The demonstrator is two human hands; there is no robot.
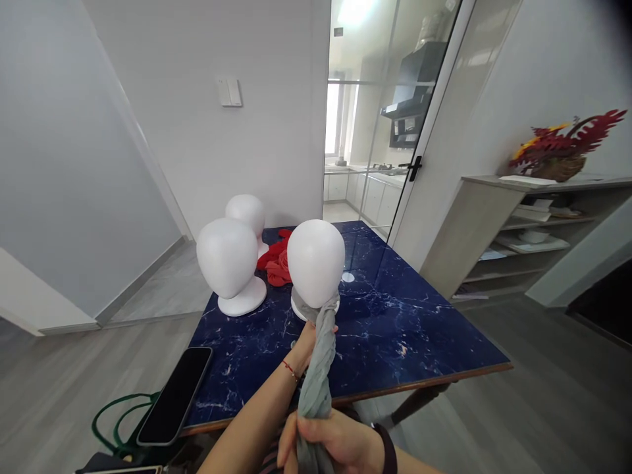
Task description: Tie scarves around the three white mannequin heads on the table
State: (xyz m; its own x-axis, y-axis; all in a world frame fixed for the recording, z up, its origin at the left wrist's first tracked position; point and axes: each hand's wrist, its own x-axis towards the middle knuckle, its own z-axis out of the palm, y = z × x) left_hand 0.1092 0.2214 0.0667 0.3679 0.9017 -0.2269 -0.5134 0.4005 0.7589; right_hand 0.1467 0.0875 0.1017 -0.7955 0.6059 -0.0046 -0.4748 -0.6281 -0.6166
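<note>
Red cloth (277,265) partly behind white head (316,260); right hand (340,436) clenched round grey scarf (318,375), left hand (307,337) largely hidden, grip unclear

Surface (405,322): open right, obstructed left.
We find room right of the right head (316,260) and twisted grey cloth (320,362); leftward, the left head (227,257), rear head (246,212) and red cloth (278,264) obstruct passage.

Soft, even light fills the room, and there's the hot spot, a white glare flaring high in the glass door (368,105)! The window (332,118) beyond burns out too. Gentle shading rounds the front white head (316,260); wide-angle stretch tilts the shelf unit (474,220), slightly soft, and blackness bites the top-right corner.
</note>
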